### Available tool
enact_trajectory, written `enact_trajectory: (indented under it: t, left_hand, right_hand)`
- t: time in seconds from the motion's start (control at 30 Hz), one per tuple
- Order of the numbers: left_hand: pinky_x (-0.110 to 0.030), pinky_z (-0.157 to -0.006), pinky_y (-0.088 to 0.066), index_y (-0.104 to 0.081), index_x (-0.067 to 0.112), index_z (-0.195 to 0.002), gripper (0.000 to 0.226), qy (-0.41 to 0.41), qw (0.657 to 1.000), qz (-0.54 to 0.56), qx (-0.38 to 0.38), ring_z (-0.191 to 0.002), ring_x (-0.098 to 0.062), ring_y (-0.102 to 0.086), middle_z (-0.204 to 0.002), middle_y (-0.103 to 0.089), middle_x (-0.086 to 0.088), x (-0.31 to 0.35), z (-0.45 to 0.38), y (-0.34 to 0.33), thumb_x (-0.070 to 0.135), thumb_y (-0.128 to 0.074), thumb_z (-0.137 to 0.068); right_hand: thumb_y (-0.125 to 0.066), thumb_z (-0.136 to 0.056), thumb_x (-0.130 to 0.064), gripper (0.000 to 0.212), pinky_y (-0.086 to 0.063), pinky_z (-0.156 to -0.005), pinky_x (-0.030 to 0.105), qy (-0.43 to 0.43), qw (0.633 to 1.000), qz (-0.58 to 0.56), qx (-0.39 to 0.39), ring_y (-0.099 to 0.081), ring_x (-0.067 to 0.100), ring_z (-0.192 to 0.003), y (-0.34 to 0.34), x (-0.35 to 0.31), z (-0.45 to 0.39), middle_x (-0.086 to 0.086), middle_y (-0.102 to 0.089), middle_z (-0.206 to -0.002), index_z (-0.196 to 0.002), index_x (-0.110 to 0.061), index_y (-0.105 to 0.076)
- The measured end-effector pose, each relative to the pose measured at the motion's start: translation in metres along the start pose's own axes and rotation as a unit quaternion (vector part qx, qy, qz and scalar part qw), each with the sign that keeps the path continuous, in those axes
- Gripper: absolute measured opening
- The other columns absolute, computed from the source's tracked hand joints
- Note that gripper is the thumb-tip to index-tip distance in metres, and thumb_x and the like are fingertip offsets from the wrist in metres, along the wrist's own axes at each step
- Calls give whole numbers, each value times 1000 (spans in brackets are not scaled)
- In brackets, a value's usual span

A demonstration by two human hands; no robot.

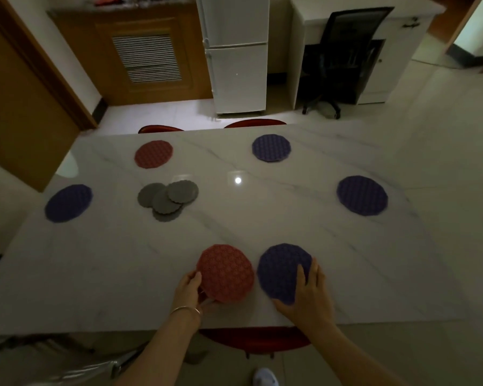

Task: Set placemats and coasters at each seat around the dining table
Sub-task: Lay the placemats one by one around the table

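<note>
Round textured placemats lie on the white marble table (262, 218). At the near edge, my left hand (188, 289) grips the left rim of a red placemat (226, 271). Beside it, my right hand (308, 291) holds the right edge of a purple placemat (280, 270), fingers on top. Other mats lie flat: a red one (153, 154) far left, a purple one (271, 148) far right, another purple one (68, 203) at the left end and a third purple one (361, 195) at the right end. Several grey scalloped coasters (168, 199) overlap in a loose pile left of centre.
Red chairs (255, 123) sit at the far side, and another red chair (255, 339) stands under the near edge. Beyond the table are a white fridge (236, 51), a wooden cabinet (140, 51) and a black office chair (343, 51) at a white desk.
</note>
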State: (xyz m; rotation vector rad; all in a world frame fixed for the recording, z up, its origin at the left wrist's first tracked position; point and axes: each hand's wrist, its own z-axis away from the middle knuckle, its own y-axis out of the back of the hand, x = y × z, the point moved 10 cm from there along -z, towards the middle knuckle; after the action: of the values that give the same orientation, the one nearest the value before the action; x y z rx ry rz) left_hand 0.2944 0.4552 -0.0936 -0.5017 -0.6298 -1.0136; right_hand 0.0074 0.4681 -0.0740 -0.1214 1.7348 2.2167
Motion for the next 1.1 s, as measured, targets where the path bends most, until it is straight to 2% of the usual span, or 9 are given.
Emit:
enact_trajectory:
  t: [0.13, 0.33, 0.43, 0.6, 0.67, 0.77, 0.93, 1.03, 1.1]
  left_hand:
    - [-50, -70, -52, -57, 23, -89, 13, 14, 1000, 7, -11, -90, -33, -58, -108, -58, -13, -5, 5, 0, 17, -48, -96]
    - [-61, -85, -48, -56, 22, -88, 13, 20, 1000, 12, -8, -99, -35, -55, -107, -57, -12, -5, 12, 7, 17, -48, -96]
    - [-61, -86, -47, -56, 21, -87, 12, 21, 1000, 14, 0, -101, -36, -54, -105, -57, -12, 1, 16, 10, 17, -49, -96]
    - [-53, -69, -54, -57, 20, -94, 6, 10, 1000, 14, 2, -93, -36, -59, -101, -60, -13, 29, 21, 12, 20, -51, -95]
    - [-49, -64, -54, -57, 19, -97, 5, 2, 1000, 21, 1, -89, -36, -60, -101, -61, -14, 45, 23, 16, 20, -52, -95]
    - [-47, -63, -54, -56, 20, -97, 6, -5, 1000, 29, -4, -88, -35, -60, -101, -61, -13, 70, 27, 25, 22, -52, -95]
    - [-43, -60, -52, -53, 16, -107, 12, -17, 999, 46, 7, -82, -33, -60, -97, -61, -13, 109, 20, 67, 20, -47, -97]
    - [-43, -61, -52, -53, 12, -111, 16, -21, 999, 26, 10, -80, -32, -59, -97, -60, -13, 130, 4, 101, 18, -46, -98]
    - [-41, -60, -52, -55, 10, -109, 15, -23, 1000, 2, 10, -77, -31, -59, -93, -60, -13, 140, -10, 123, 14, -45, -97]
  right_hand:
    - [-43, -74, -77, 107, -33, -110, 45, 10, 999, 36, -13, -12, 35, -141, -8, 4, 3, 14, -2, -157, -148, -8, -10]
    - [-36, -76, -79, 106, -31, -112, 41, 13, 998, 56, -24, -5, 32, -143, -15, 7, 2, 9, 4, -158, -149, -11, -2]
    - [-37, -78, -77, 100, -29, -113, 41, -4, 999, 37, -21, -6, 31, -143, -13, 8, 4, 10, 3, -158, -149, -12, -8]
    - [-38, -89, -62, 76, -21, -114, 42, 24, 1000, 6, 3, -9, 33, -142, 7, -38, -4, 12, -2, -158, -148, -18, -19]
    - [-36, -92, -56, 68, -23, -113, 41, 65, 997, -22, -24, -8, 31, -142, 9, -80, -13, 9, -2, -158, -148, -22, -17]
    - [-39, -93, -53, 68, -30, -109, 37, 39, 977, -201, -55, -20, 26, -140, 18, -136, -26, 6, -18, -155, -148, -19, -18]
    - [-60, -90, -27, 47, -50, -92, 44, -69, 902, -416, -96, -62, 28, -102, 12, -204, -42, 13, -63, -120, -131, -9, -48]
    - [-61, -84, -8, 29, -59, -68, 43, -101, 876, -463, -87, -67, 28, -74, 3, -237, -46, 14, -69, -98, -113, -5, -62]
    - [-61, -82, -4, 28, -57, -57, 36, -110, 869, -475, -78, -66, 27, -70, -4, -258, -46, 14, -69, -96, -110, -5, -62]
